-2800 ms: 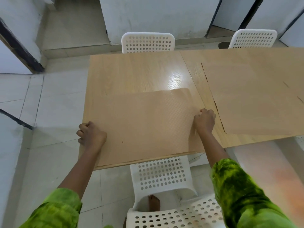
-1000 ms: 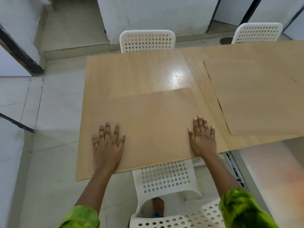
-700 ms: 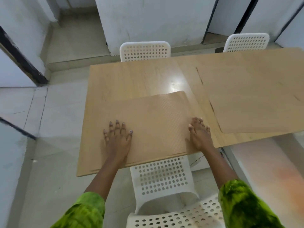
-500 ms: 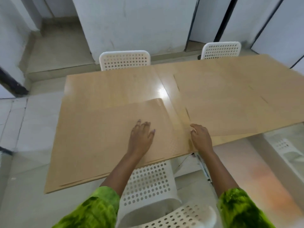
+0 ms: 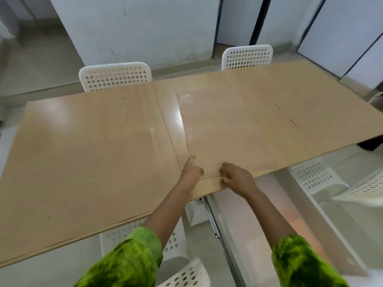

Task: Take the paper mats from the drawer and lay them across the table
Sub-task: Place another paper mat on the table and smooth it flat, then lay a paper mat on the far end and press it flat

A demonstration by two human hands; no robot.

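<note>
**Squaring the middle mat's near corner**

The left hand (image 5: 192, 172) is pressing one straight finger (image 5: 191, 160) onto the near left corner of the middle mat (image 5: 238, 131), with its other fingers curled under. This is probably pinning the corner so the sheet does not slide. Just right of that finger, the right hand (image 5: 238, 180) is resting bent fingertips (image 5: 223, 169) along the mat's near edge. Blur hides whether they are pinching the edge or only nudging it.

The left mat (image 5: 83, 162) is lying flat, well to the left of both hands. A bare strip of table (image 5: 172, 121) is showing beyond the pressing finger, likely kept as an even gap. Below the wrists, the drawer runner (image 5: 209, 208) is jutting out.
</note>
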